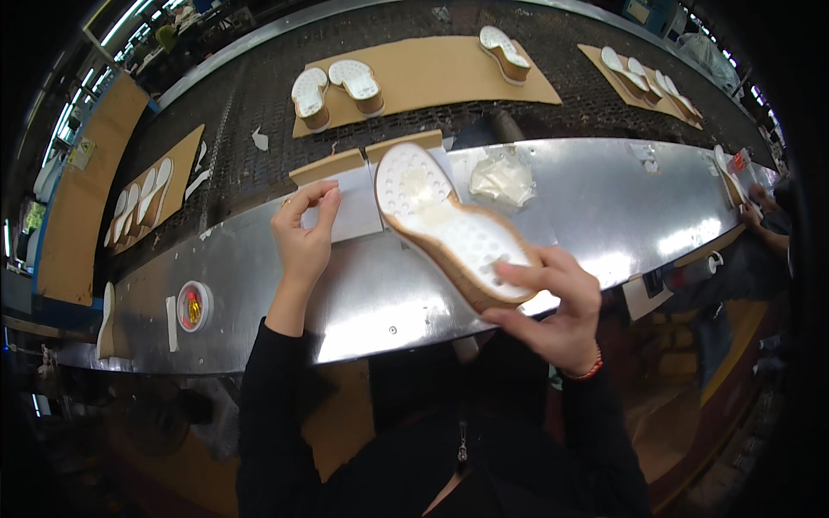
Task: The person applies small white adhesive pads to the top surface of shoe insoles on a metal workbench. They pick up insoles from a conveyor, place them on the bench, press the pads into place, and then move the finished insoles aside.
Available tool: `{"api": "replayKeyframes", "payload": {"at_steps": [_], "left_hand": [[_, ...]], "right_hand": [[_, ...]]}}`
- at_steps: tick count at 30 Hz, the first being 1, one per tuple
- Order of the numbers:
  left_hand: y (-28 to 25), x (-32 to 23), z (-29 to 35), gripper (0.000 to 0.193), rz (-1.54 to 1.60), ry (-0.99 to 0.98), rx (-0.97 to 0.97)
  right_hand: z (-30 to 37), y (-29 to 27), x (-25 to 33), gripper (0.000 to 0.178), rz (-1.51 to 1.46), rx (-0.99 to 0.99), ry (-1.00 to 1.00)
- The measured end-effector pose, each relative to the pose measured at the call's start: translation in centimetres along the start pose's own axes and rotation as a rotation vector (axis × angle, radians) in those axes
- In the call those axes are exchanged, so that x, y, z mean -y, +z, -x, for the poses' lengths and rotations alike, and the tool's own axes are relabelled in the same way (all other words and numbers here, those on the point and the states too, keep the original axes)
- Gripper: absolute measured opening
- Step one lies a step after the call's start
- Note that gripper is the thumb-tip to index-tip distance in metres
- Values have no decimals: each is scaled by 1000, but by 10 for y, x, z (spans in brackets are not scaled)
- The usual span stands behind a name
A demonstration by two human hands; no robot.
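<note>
My right hand grips a wedge shoe sole by its heel end, thumb and fingers on either side. The sole is tilted, its white dimpled face up and its tan edge showing along the side. A paler, yellowish patch marks the toe part of that face. To its left, my left hand is raised with thumb and forefinger pinched together; whatever may be between them is too small to make out. Beneath and beside that hand lie white sheets in a low cardboard holder. A clear plastic bag rests right of the sole's toe.
Across the metal bench runs a dark mesh conveyor carrying cardboard sheets with several soles. A round white tub and another sole are at left. Another person's hand touches a sole at far right.
</note>
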State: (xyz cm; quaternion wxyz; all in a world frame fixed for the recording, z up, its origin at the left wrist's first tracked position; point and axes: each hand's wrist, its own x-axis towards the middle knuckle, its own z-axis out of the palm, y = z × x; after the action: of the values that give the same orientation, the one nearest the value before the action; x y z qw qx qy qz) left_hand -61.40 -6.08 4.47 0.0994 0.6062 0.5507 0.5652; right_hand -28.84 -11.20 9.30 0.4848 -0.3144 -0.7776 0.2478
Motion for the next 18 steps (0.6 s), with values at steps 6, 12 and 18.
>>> {"api": "replayKeyframes", "payload": {"at_steps": [6,12,18], "left_hand": [[-3,5,1,15,66,-43,-44],[-9,14,1,14,60,-59,-77],[-20,15,-14,14,139,-86,-96]], "right_hand": [[-84,8,-69,32,-176,-170,116],[-203,37,-173,40,31,-426,143],[-174,63,-144,18,-20,-376,-107]]}}
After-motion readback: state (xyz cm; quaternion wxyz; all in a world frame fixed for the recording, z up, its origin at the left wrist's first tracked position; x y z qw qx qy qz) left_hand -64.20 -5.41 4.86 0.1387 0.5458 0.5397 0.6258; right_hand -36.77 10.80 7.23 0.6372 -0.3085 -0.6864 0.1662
